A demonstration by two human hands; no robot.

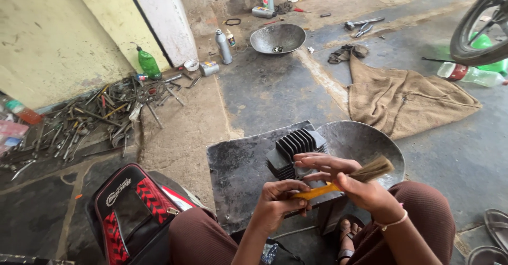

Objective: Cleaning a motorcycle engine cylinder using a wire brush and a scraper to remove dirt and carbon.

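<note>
Off to the far left of the grip lay one heap of metal tools point(90, 119), spanners and rods tangled against the wall, with a single green bottle point(148, 64) standing just beyond it. Nearer in, low and left of the hands, sat one red-and-black bag point(132, 207) by the person's knee. Then the grip itself: the left hand point(278, 201) was curled shut around the yellow handle end of one brush point(344, 181), fingers wrapped tight. The brush ran long-ways up and to the right from that fist, handle low-left, worn bristles fanned out high-right. The right hand point(352, 183) was on it too, holding it further along near the bristles, thumb and palm pinching the shaft while the outer fingers stretched loose over the top. So two hands, one brush, and the left hand held the handle end while the right sat closer to the bristle end. Just beyond the grip, touching or near the right fingertips, stood one dark finned engine cylinder point(293, 151) on a flat dark metal slab point(238, 170), fins running away from the person. Right of that, directly past the bristles, lay one shallow metal pan point(370, 143); a second one point(278, 37) sat well apart, further up the floor. Further right, one brown sackcloth point(407, 98) was spread out, then one clear plastic bottle point(473, 74) beneath one wheel point(479, 29).
</note>
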